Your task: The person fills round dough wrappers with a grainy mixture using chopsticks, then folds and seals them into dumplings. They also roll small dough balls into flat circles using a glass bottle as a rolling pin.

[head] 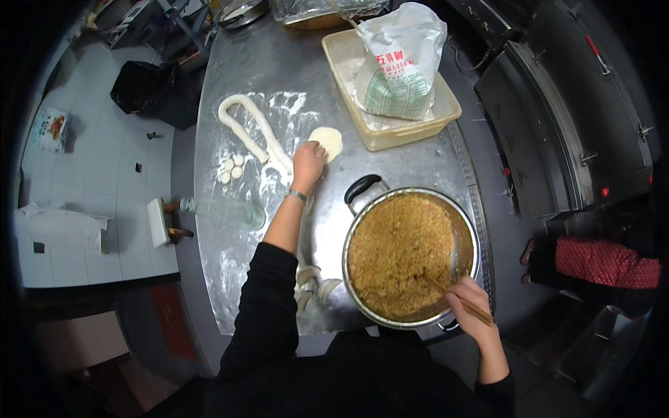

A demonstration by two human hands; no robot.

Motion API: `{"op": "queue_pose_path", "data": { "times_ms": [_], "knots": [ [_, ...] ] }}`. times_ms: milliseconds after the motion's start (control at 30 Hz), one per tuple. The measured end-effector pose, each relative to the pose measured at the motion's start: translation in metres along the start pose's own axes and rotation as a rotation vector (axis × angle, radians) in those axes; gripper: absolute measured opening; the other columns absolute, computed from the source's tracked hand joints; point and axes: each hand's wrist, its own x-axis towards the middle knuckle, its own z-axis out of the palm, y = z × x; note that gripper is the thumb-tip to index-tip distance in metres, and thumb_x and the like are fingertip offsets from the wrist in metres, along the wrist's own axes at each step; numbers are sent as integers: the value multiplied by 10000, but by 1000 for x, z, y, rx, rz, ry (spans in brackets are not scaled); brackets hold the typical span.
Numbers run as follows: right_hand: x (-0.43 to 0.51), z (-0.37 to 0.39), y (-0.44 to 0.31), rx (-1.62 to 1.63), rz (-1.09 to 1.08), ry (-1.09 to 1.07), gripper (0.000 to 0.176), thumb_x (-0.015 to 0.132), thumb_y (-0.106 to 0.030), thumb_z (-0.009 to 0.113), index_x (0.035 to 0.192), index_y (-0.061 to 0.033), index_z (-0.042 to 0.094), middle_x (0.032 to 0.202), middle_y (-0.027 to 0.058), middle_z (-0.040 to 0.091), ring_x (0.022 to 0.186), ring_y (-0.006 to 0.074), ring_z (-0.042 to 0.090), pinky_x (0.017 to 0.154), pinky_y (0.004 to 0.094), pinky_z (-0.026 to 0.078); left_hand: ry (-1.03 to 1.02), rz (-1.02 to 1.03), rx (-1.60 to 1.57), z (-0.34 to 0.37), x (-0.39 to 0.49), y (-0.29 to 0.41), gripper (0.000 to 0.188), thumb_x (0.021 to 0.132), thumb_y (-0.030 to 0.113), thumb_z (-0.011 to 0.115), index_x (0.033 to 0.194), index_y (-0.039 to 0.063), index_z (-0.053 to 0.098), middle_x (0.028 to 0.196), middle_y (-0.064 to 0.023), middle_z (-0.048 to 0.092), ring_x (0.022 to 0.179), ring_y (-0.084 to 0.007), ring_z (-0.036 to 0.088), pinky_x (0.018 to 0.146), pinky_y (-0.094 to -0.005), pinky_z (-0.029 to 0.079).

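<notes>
My left hand (312, 157) touches the edge of a stack of round dough wrappers (328, 143) on the floured metal table. In my right hand (470, 303) is a pair of wooden chopsticks (478, 312), their tips in the minced filling (400, 251). That filling lies in a wide steel pot (476, 245) with black handles. Left of the wrappers a dough rope (264, 128) lies bent in a loop, beside several small cut dough pieces (237, 172). Several folded dumplings (329, 289) rest left of the pot, partly hidden by my left sleeve.
A clear glass bottle (230, 211) lies at the table's left side. Beyond the pot stands a plastic tub (381, 141) holding a flour bag (400, 68). Covered trays (329, 10) are at the far edge. A person in a red dotted garment (606, 263) is at the right.
</notes>
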Motion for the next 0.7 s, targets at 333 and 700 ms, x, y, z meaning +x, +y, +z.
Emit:
{"op": "queue_pose_path", "data": {
  "times_ms": [333,700],
  "knots": [
    [-11,-36,18,110,234,144,77,783,-15,613,832,22,660,781,118,572,718,237,586,659,317,470,-76,-69,293,39,59,-29,112,749,85,569,762,21,660,787,-198,633,749,-374,609,683,-449,487],
    [-8,-25,30,207,248,199,140,857,-76,571,892,42,637,795,118,592,738,206,586,666,308,461,-71,-610,-1004,-26,22,-30,182,873,137,523,988,21,603,1083,-117,643,961,-244,607,845,-359,466]
  ]
}}
